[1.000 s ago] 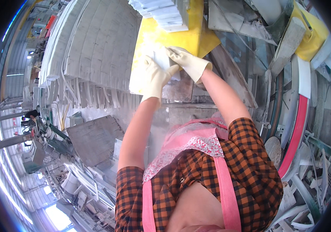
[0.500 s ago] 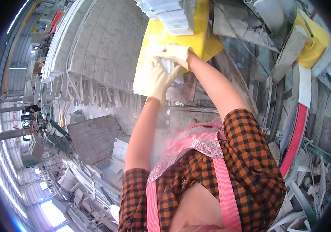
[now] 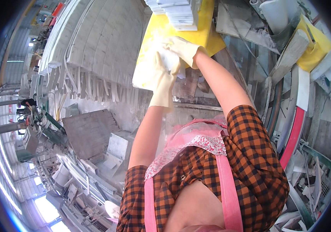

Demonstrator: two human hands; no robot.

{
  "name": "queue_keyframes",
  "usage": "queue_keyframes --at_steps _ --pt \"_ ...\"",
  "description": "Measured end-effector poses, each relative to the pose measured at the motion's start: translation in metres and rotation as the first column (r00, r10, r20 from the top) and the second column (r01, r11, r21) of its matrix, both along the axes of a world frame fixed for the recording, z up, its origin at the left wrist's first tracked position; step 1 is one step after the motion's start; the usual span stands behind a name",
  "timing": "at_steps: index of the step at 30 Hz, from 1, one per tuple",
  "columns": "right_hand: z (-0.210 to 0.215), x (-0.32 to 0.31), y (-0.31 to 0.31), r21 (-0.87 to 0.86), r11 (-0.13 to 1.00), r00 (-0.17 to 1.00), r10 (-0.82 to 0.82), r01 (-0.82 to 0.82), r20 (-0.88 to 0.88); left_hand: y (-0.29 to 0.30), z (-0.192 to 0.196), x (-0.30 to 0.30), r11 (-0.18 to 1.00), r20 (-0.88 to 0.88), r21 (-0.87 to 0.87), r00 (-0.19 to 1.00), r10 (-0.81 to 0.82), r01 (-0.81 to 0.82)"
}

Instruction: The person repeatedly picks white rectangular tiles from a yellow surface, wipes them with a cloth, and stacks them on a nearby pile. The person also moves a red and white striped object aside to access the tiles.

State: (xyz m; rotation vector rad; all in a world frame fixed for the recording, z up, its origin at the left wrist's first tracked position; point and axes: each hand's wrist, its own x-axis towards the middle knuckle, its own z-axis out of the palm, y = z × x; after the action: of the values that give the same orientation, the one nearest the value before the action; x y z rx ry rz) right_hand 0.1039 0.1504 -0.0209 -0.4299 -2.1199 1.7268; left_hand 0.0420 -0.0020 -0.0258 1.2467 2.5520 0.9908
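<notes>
Both hands wear cream rubber gloves and meet over a bright yellow sheet (image 3: pixel 207 33). Between them is a small white stone tile (image 3: pixel 168 62), its broad face showing and partly washed out by glare. My left hand (image 3: pixel 164 79) grips the tile's near end, with the thumb on the right side and the fingers on the left. Along the far right edge, my right hand (image 3: pixel 184 49) is closed on the same tile, its fingertips bent over the top. Just beyond my hands, a stack of similar white tiles (image 3: pixel 183 17) stands on the yellow sheet.
A tall block of pale stone slabs (image 3: pixel 103 38) rises to the left, with strips hanging beneath it. To the right are a wooden post (image 3: pixel 291 54), a yellow cloth (image 3: pixel 308 46) and a red-and-white curved strip (image 3: pixel 293 137). A grey board (image 3: pixel 90 133) leans lower left.
The white tile has turned so that more of its broad face shows. My right hand has shifted a little to the right, and my left fingers have straightened along the tile's side.
</notes>
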Motion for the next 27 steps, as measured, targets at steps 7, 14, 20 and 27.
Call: queue_keyframes --at_steps 7,14,20,27 --pt "0.016 0.061 0.0 -0.061 0.973 0.975 -0.223 0.224 0.02 0.005 0.008 -0.026 0.988 0.34 0.13 0.932 -0.123 0.083" --pt "0.0 0.241 0.006 0.165 0.792 0.805 -0.593 0.587 -0.02 0.029 0.003 -0.026 0.817 -0.417 -0.576 0.847 -0.331 0.035" --pt "-0.014 0.457 -0.024 0.269 0.319 0.331 -0.944 0.909 0.001 0.014 0.006 -0.013 0.973 -0.205 -0.2 0.976 0.073 -0.115" --pt "-0.051 0.584 0.012 0.729 0.008 -0.066 -0.995 0.685 0.074 0.014 0.028 0.014 0.986 0.247 0.041 0.958 0.146 -0.161"
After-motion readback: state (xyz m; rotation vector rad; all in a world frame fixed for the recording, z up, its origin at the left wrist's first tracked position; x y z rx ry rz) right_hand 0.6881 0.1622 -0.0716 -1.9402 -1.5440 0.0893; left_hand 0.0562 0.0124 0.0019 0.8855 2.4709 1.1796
